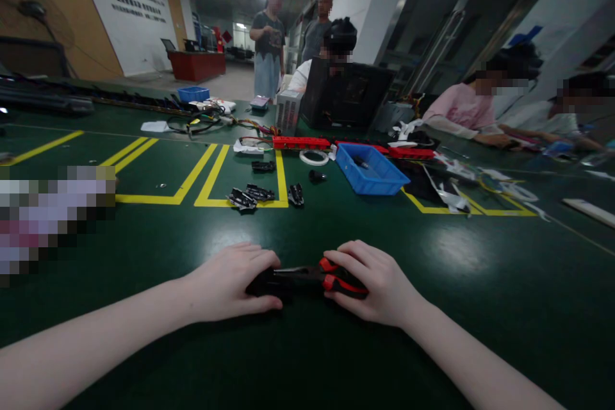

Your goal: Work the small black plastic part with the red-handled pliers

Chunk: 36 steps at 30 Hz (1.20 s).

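My left hand (240,282) is wrapped round a small black part (269,283) just above the green table. From the right, my right hand (377,278) grips red-and-black pliers (343,285), its fingers round the handles. The metal jaws of the pliers reach left to the black part at my left fingertips; whether they bite on it is too dark to tell. Beyond my hands lie several black plastic pieces (259,192), some inside a yellow taped outline, and a dark round piece (317,176).
A blue bin (369,170) with a dark item inside stands beyond my right hand. Behind are a white tape ring (314,157), red strips (300,142), cables and a black case (346,96). Other people sit at the right; two stand at the back.
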{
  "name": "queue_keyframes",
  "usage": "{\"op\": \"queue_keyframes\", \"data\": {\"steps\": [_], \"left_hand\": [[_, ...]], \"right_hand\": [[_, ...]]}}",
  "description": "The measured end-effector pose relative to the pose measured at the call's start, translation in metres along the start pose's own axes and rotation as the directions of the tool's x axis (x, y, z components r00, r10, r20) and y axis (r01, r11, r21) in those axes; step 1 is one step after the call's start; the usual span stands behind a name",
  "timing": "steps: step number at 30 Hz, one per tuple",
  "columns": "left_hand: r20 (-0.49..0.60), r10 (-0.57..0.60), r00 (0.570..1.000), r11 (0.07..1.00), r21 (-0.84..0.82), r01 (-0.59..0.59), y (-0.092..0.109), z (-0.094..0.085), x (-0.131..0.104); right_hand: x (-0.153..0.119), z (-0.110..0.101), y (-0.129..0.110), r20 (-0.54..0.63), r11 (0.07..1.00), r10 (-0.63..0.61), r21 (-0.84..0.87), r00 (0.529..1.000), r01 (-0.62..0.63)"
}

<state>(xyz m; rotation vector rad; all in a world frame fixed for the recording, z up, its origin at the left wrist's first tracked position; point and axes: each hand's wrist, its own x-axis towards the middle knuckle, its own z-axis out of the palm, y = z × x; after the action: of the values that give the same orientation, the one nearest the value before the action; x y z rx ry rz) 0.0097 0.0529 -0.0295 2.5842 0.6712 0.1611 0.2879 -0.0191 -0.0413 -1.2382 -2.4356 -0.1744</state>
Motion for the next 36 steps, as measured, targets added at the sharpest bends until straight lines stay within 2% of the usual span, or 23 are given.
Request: {"op": "queue_keyframes", "data": {"steps": [13, 19, 24, 31, 36], "left_hand": [[-0.005, 0.01, 1.0, 1.0, 0.0, -0.01, 0.001, 0.006, 0.002], [-0.01, -0.022, 1.0, 1.0, -0.023, 0.022, 0.005, 0.005, 0.001], [-0.01, -0.016, 1.0, 1.0, -0.019, 0.016, 0.007, 0.004, 0.001], [-0.014, -0.03, 0.999, 0.999, -0.024, 0.03, -0.003, 0.011, 0.002], [-0.006, -0.008, 1.0, 0.999, -0.033, 0.008, -0.007, 0.013, 0.002]], "right_hand": [[-0.005, -0.005, 0.004, -0.002, 0.999, 0.039, 0.011, 0.999, -0.039], [-0.005, -0.005, 0.001, 0.001, 0.997, 0.069, -0.024, 0.998, -0.069], [-0.005, -0.004, 0.003, -0.03, 0.999, 0.042, -0.03, 0.999, -0.043], [-0.001, -0.007, -0.003, -0.053, 0.998, 0.051, -0.033, 0.997, -0.053], [-0.003, -0.004, -0.003, -0.023, 0.995, 0.082, -0.053, 0.996, -0.083]]}}
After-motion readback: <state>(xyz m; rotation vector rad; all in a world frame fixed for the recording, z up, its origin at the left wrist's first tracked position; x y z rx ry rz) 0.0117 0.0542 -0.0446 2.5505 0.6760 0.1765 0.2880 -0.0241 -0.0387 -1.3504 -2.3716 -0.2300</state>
